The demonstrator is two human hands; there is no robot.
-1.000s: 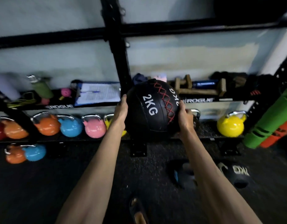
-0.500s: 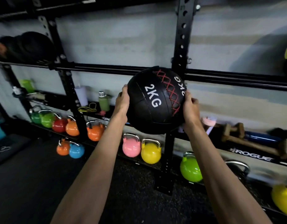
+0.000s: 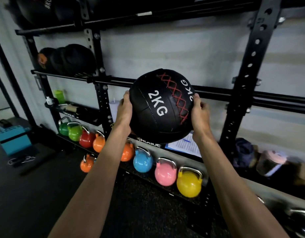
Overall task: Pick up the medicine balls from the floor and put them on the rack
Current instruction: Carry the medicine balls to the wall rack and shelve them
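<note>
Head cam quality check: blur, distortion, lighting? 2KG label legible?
Head view: medicine ball, held between left hand and right hand, is sharp enough, 2KG legible; frame edges smear, the pink-lidded jar at right is blurred; wide-angle bends the rack uprights; lighting dim, floor near black; small highlights on the yellow kettlebell.

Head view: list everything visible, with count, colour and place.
black 2KG medicine ball with red lacing: one, black, held before the rack's middle rail
black steel rack: one, black, against grey wall
stored medicine balls: several, dark, upper left shelves
round kettlebells: at least nine, mixed bright colours, low along the rack
teal box: one, teal, floor at left
left hand: one, grips the ball's left side
right hand: one, grips the ball's right side
</note>
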